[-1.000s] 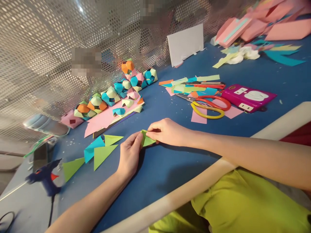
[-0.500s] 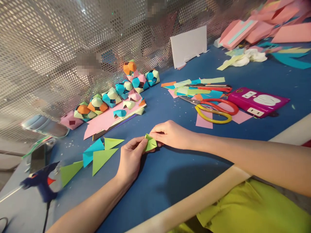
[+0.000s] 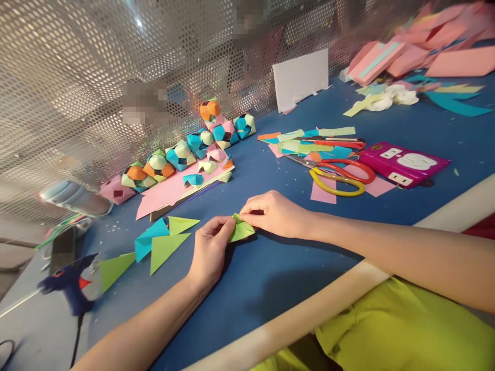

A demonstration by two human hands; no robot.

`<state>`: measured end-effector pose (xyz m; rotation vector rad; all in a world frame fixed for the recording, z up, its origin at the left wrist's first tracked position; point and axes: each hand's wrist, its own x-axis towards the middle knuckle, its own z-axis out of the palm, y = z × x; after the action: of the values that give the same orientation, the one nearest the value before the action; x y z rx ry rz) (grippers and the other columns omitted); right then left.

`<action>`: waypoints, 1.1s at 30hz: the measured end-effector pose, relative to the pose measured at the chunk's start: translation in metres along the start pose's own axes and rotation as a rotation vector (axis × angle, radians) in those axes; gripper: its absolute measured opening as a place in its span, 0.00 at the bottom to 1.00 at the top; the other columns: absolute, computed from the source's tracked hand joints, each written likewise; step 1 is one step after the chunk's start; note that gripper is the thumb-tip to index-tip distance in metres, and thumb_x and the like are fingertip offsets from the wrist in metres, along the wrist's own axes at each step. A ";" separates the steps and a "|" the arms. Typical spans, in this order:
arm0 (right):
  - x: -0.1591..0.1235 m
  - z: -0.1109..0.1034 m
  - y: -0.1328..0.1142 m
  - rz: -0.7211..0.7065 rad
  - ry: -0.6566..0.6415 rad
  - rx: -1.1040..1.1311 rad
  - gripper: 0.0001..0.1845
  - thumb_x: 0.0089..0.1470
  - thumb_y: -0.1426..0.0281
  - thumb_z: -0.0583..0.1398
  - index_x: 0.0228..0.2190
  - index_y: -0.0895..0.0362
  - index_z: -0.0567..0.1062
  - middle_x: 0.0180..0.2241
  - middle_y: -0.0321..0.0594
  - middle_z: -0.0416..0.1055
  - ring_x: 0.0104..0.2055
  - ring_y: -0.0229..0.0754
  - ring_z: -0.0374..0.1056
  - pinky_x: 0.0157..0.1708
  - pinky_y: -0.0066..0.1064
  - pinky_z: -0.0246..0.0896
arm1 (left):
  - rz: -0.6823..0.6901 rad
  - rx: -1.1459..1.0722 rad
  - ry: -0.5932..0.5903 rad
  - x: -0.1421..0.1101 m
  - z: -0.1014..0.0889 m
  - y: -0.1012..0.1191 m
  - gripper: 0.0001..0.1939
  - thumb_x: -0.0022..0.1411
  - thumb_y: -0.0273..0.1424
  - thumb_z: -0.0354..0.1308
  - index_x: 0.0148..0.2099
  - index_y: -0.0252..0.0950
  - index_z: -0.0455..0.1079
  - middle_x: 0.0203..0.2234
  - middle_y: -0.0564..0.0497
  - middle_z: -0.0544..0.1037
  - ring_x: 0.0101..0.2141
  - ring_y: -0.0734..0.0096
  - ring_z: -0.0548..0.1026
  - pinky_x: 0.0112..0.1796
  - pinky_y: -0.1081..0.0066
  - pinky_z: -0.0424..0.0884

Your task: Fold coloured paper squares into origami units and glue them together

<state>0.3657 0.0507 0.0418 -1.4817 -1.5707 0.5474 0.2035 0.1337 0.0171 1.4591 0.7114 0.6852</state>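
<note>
A small folded piece of green paper (image 3: 242, 230) is held over the blue table, low and near the middle of the view. My left hand (image 3: 212, 243) pinches its left side between thumb and fingers. From the right, my right hand (image 3: 275, 214) has its thumb and forefinger closed on the paper's upper edge; the other fingers curl in. To the left of my left hand lie folded green triangles (image 3: 167, 251) and a blue folded piece (image 3: 149, 240) on the tabletop.
Folded paper balls (image 3: 180, 154) line the mesh wall by a pink sheet (image 3: 161, 195). Scissors (image 3: 340, 186), paper strips and a magenta power strip (image 3: 406, 163) lie right. A glue gun (image 3: 71, 286), phone (image 3: 63, 251) and bottle (image 3: 75, 198) stand left; a white board (image 3: 300, 80) leans behind.
The green paper has turned slightly, and its right corner now sticks out further below my right fingers. Both hands keep their hold. The view has shifted a little.
</note>
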 end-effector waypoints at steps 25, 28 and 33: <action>-0.004 0.003 -0.009 0.176 0.076 0.024 0.05 0.49 0.76 0.60 0.22 0.59 0.72 0.17 0.31 0.69 0.21 0.32 0.64 0.26 0.24 0.55 | 0.064 0.028 0.014 -0.011 0.014 0.016 0.18 0.46 0.34 0.69 0.39 0.36 0.71 0.30 0.52 0.78 0.32 0.72 0.75 0.35 0.73 0.70; -0.006 0.004 -0.011 0.163 0.079 0.043 0.06 0.48 0.77 0.60 0.22 0.60 0.72 0.17 0.31 0.69 0.21 0.32 0.63 0.26 0.24 0.55 | 0.047 0.045 0.052 -0.011 0.014 0.016 0.15 0.48 0.34 0.68 0.37 0.35 0.71 0.27 0.53 0.77 0.29 0.74 0.74 0.33 0.73 0.69; -0.006 0.004 -0.015 0.152 0.005 0.064 0.07 0.53 0.72 0.59 0.25 0.60 0.74 0.18 0.33 0.70 0.23 0.33 0.64 0.27 0.25 0.54 | 0.012 -0.001 0.063 -0.006 0.009 0.009 0.09 0.51 0.33 0.65 0.32 0.34 0.70 0.22 0.56 0.73 0.24 0.78 0.69 0.28 0.76 0.66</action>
<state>0.3535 0.0428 0.0496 -1.5608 -1.4310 0.6740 0.2070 0.1235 0.0262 1.4468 0.7508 0.7435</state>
